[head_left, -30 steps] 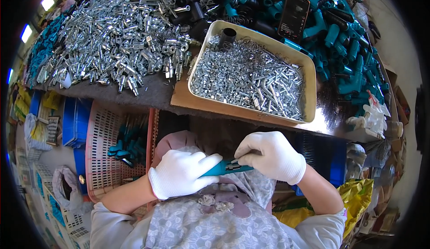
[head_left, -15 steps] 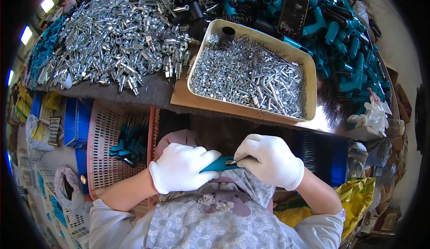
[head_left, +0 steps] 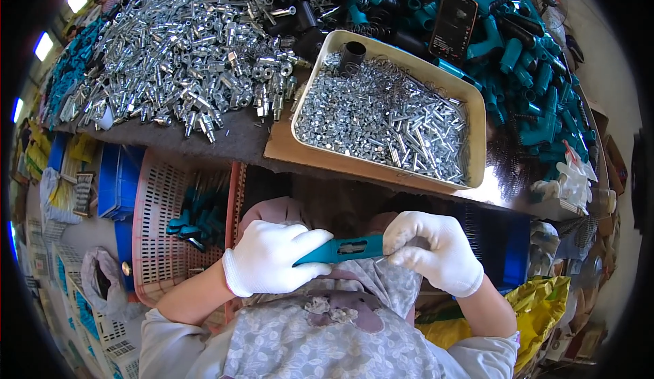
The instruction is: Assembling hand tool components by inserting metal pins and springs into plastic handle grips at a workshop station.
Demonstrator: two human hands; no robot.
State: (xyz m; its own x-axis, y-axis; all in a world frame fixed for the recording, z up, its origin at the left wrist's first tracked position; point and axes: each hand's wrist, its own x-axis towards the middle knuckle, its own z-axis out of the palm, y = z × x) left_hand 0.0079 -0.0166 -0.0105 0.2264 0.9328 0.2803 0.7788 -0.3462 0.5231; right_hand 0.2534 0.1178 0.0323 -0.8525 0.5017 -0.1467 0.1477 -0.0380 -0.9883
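My left hand (head_left: 271,258), in a white glove, is closed round a teal plastic tool body (head_left: 321,250) in front of my lap. A slot in its side faces up, and a metal part (head_left: 352,247) shows inside. By the right end of the body, my gloved right hand (head_left: 439,251) has thumb and forefinger pinched together. A thin, short metal pin (head_left: 381,260) seems to stick out from these fingertips; most of it is hidden. The fingertips sit close to the body's end, and I cannot tell whether they touch it.
On the bench ahead, a cream tray (head_left: 390,174) holds small pins, nuts and springs. Metal fittings (head_left: 184,58) are heaped at left, teal tool bodies (head_left: 541,116) at right, with a phone (head_left: 453,26) among them. A pink basket (head_left: 158,222) with teal tools stands below left.
My right hand has moved right, away from the slot toward the end of the tool body. More of the body and its slot now shows; my left hand keeps its hold.
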